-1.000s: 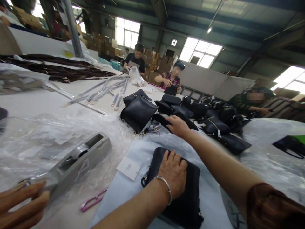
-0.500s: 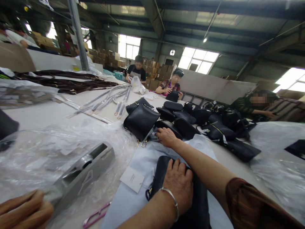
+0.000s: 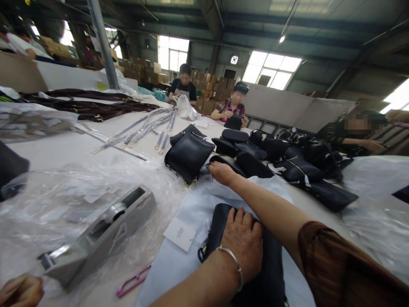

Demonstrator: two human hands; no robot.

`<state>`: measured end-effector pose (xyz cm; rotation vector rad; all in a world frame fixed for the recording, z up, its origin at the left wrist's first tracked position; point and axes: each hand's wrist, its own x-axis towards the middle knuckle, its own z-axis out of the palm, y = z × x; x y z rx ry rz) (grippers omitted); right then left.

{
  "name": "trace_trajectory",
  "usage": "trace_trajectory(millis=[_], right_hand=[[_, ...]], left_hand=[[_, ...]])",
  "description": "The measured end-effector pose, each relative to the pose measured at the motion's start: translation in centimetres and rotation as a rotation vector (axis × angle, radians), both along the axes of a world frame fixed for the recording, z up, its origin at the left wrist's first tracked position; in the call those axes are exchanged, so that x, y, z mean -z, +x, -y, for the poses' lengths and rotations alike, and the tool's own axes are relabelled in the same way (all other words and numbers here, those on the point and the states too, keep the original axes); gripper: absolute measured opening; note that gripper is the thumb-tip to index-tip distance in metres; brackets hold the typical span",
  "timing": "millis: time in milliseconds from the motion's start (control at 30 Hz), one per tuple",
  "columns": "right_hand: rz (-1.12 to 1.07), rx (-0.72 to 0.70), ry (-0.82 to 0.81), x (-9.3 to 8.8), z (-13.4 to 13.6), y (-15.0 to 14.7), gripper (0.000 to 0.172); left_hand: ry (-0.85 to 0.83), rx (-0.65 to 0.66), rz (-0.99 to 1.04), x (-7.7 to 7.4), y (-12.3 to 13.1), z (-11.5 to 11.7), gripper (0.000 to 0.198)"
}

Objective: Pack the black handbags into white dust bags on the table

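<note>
My left hand (image 3: 243, 243), with a silver bangle at the wrist, lies over a black handbag (image 3: 220, 215). Its fingers are extended and a little apart on the leather; the thumb is hidden. Under the bag is pale blue sheeting (image 3: 179, 213), where a white hang tag (image 3: 179, 234) lies beside the bag. My right hand (image 3: 222, 172) reaches forward, fingers pinched on what looks like a plastic-wrapped strap (image 3: 204, 169), with a small metal piece hanging below. Just left of that hand sits another black handbag (image 3: 188, 155) with gold clasps.
A grey tape dispenser (image 3: 105, 234) stands on clear plastic at left. Close to it are pink snips (image 3: 132, 281) and another person's hand (image 3: 22, 290). Several black bags (image 3: 287, 170) are piled at right. Wrapped straps (image 3: 143, 130) lie farther back, and co-workers surround the table.
My right hand has lifted slightly with the strap, and a small metal piece now shows below its fingers. The other person's hand has drawn away from the tape dispenser. My left hand stays on the handbag.
</note>
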<state>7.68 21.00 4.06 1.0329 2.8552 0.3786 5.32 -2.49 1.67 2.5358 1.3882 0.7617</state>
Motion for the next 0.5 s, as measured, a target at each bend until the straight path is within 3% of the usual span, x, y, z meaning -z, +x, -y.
trace_trajectory(millis=[300, 400, 500], right_hand=[[-0.150, 0.118, -0.001, 0.4, -2.9, -3.6, 0.031], [-0.181, 0.093, -0.053, -0.1, -2.9, -2.2, 0.044], [-0.227, 0.249, -0.085, -1.7, -2.2, 1.1, 0.043]], left_hand=[[-0.004, -0.002, 0.042, -0.1, -0.2, 0.0, 0.052], [-0.002, -0.001, 0.039, -0.1, -0.2, 0.0, 0.043], [-0.004, 0.006, 0.020, -0.1, 0.0, -0.1, 0.035]])
